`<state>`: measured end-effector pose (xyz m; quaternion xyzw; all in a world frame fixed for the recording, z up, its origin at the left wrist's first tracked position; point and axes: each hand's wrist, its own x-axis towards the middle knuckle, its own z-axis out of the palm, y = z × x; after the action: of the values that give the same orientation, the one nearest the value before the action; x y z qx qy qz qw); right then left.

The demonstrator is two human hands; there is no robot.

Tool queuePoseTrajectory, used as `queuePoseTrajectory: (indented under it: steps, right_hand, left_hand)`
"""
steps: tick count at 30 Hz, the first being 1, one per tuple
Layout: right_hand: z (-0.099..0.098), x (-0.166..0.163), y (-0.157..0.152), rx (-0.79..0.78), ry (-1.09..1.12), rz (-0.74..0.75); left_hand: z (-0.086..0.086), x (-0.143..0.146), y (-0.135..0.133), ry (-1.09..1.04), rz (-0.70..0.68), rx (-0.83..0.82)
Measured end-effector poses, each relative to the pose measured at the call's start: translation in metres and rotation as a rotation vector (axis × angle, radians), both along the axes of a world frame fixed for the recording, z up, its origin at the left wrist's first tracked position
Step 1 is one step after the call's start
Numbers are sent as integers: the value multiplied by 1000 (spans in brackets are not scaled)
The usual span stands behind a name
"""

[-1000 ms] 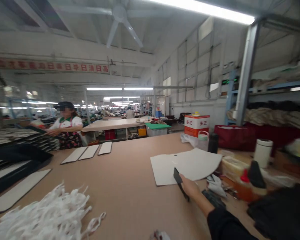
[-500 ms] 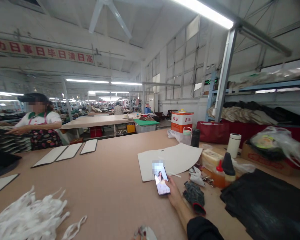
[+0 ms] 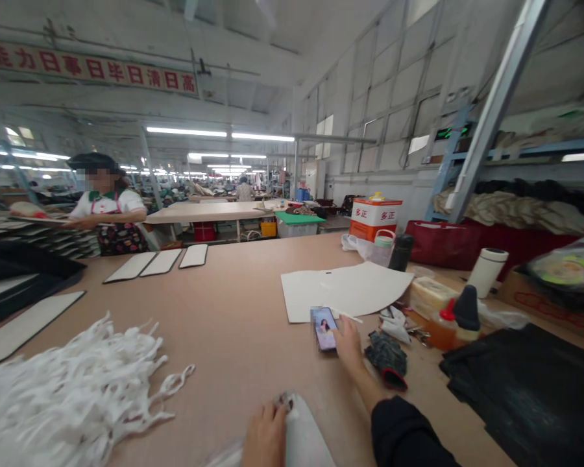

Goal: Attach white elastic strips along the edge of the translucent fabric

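My right hand (image 3: 349, 342) reaches out over the tan table (image 3: 238, 324) and its fingers rest on a lit phone (image 3: 325, 329) that lies flat beside a white pattern sheet (image 3: 343, 290). At the bottom edge my left hand (image 3: 265, 436) is closed on a white plastic bag (image 3: 304, 438). A dark glove with a red cuff (image 3: 388, 358) lies just right of my right wrist.
A heap of white straps (image 3: 63, 389) covers the near left. Glue bottles (image 3: 452, 321), a white cup (image 3: 486, 272), black fabric (image 3: 530, 389) and a tin (image 3: 376, 219) crowd the right side. A co-worker (image 3: 109, 211) stands at the far left by stacked panels (image 3: 148, 264).
My right hand has lowered the phone from upright onto the table. My left hand with the white bag has come up into view at the bottom.
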<state>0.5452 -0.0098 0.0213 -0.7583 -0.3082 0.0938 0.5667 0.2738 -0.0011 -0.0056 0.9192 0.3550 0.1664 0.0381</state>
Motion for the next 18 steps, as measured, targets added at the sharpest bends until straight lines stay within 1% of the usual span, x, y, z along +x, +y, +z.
queuePoseTrajectory:
  steps: [1, 2, 3, 4, 5, 6, 7, 8, 10, 13, 16, 18]
  right_hand:
    - [1, -15, -4, -27, -34, 56]
    - [2, -34, -9, -61, -65, 151]
    - [1, -55, -14, -96, -93, 273]
    - [-1, -77, -21, -141, -140, 432]
    - [-3, -98, -28, -179, -198, 572]
    - [-6, -117, -35, -205, -267, 655]
    - [-10, -132, -41, -231, -339, 700]
    - [-15, -144, -46, -250, -408, 703]
    - [-25, -157, -52, -275, -532, 650]
    - [-35, -158, -51, -242, -674, 578]
    - [-37, -155, -48, -196, -794, 571]
    - [-36, -154, -48, -176, -889, 594]
  left_hand:
    - [8, -5, 2, -8, 15, -113]
    - [16, -9, 4, -14, 43, -219]
    - [22, -12, 6, -22, 55, -309]
    - [27, -16, 8, -31, 60, -375]
    - [30, -18, 9, -37, 61, -417]
    - [31, -20, 10, -42, 56, -432]
    - [32, -22, 9, -40, 48, -423]
    - [31, -23, 8, -27, 37, -397]
    - [27, -24, 5, 19, 3, -309]
    - [19, -24, 3, 108, -82, -157]
    - [10, -24, 5, 162, -161, -58]
    - [6, -26, 9, 164, -186, -56]
